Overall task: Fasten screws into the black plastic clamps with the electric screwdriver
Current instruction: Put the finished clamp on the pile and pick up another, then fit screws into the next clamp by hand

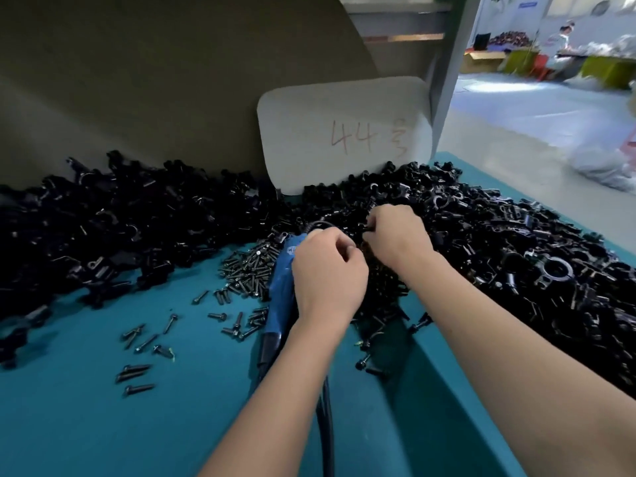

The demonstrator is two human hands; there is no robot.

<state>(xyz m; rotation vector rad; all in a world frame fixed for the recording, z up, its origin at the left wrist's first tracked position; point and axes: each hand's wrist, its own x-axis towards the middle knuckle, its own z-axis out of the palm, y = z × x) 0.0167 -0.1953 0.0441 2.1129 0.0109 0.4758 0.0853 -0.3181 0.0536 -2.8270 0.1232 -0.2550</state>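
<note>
A teal worktable (pixel 86 425) fills the lower view; a raised teal rim (pixel 444 366) is seen along its near right part. Across the back and right of the table a very large heap of black plastic clamps (pixel 516 256) is spread. The clamps are glossy black, small, with curved half-ring shapes; one with a full round opening (pixel 557 270) lies at the right of the heap. A second mass of the same clamps (pixel 120 215) runs along the back left, against a tan board (pixel 155 80).

A grey rounded panel (pixel 344 132) is stood upright behind the heap, marked "44" in red with further red marks that cannot be read.

The electric screwdriver (pixel 280 294) is laid on the table at centre, body wrapped in blue, with a black cable (pixel 327 425) leading toward the viewer. It is partly covered by the left hand.

A pile of dark screws (pixel 251 270) lies just left of the screwdriver; loose screws (pixel 137 373) are scattered over the bare teal surface further left and nearer.

The left hand (pixel 327 273) is held over the screwdriver's upper end with fingers curled inward; whether anything is pinched cannot be told. The right hand (pixel 395 235) is set at the edge of the clamp heap, fingers curled around a small black part (pixel 370 228), apparently a clamp. The two hands are close together, nearly touching.

In the blurred background at upper right, a person in white (pixel 564 39) is seen at a distant bench.
</note>
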